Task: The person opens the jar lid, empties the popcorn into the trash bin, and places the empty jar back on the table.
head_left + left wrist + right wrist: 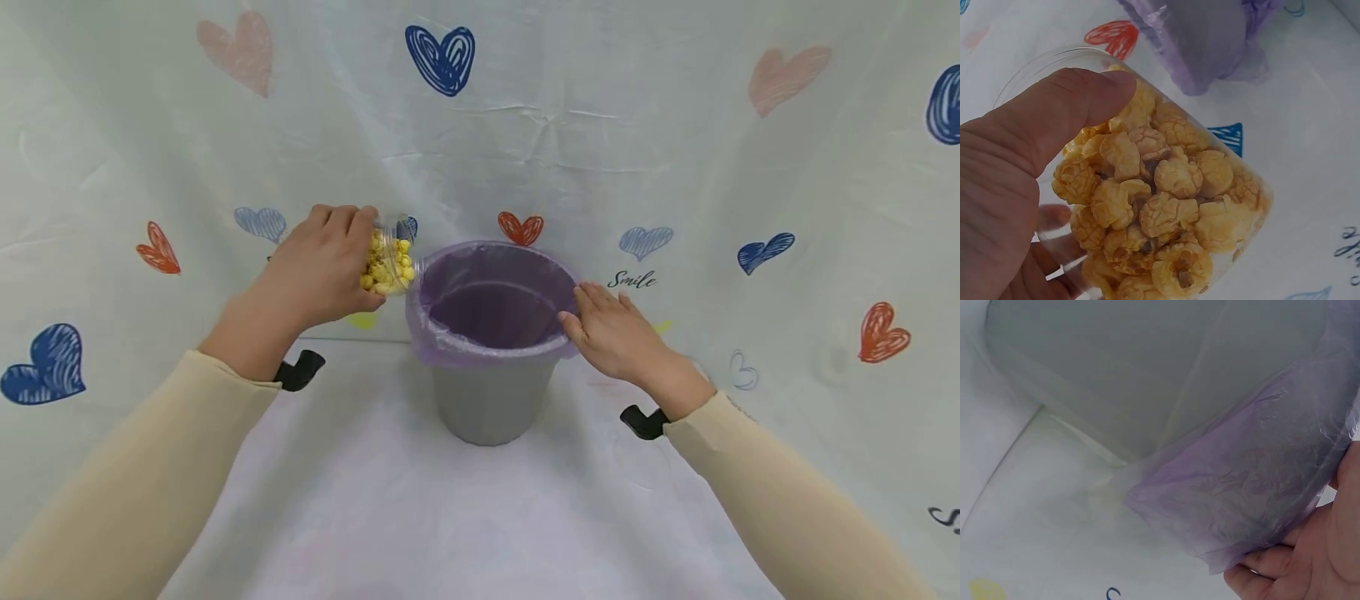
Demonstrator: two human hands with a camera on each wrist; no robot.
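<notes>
My left hand [322, 267] grips a clear plastic jar [388, 223] tipped on its side, its right end at the left rim of the bin. Yellow popcorn [1166, 206] fills much of the jar, seen close up in the left wrist view with the thumb across the wall. The grey bin [491, 404] stands upright, lined with a purple bag [442, 346] folded over its rim. At the bin's right rim my right hand [618, 333] touches the liner with its fingers fairly straight. In the right wrist view, its fingertips lie against the bag's hanging edge [1222, 519].
A white sheet [360, 500] lies under the bin. Behind it hangs a pale backdrop [570, 150] printed with hearts and writing, close to the bin's far side. Black wrist mounts [300, 371] stick out below both wrists.
</notes>
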